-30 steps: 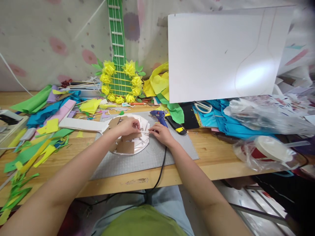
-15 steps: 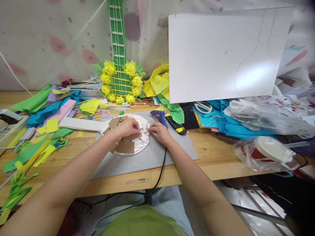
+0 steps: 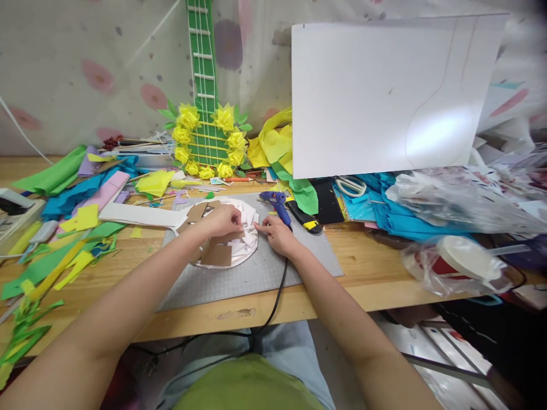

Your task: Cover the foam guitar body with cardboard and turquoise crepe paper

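Note:
A white paper-covered guitar shape (image 3: 245, 250) lies on the grey cutting mat (image 3: 205, 289), its long neck (image 3: 141, 214) pointing left. Brown cardboard pieces (image 3: 216, 255) sit on its round body among crumpled white paper strips. Over the middle of that body, my left hand (image 3: 223, 221) is closed in a pinch; what its fingertips grip is hidden. At the body's right edge my right hand (image 3: 277, 234) has its index finger stretched out towards the rim, with no object visible in it. Just behind it lies a blue glue gun (image 3: 277, 203), its black cord running down past the wrist.
A yellow-and-black cutter (image 3: 304, 217) lies right of the glue gun. Behind stand a green guitar with yellow flowers (image 3: 207, 142) and a white board (image 3: 363, 102). Coloured paper scraps (image 3: 81, 219) cover the left side; scissors (image 3: 350, 187) and a bagged tub (image 3: 461, 262) are right.
The fingers of my right hand have come apart, the index finger now stretched out, and the hand has shifted slightly. My left hand stays over the round body. The view has moved a little.

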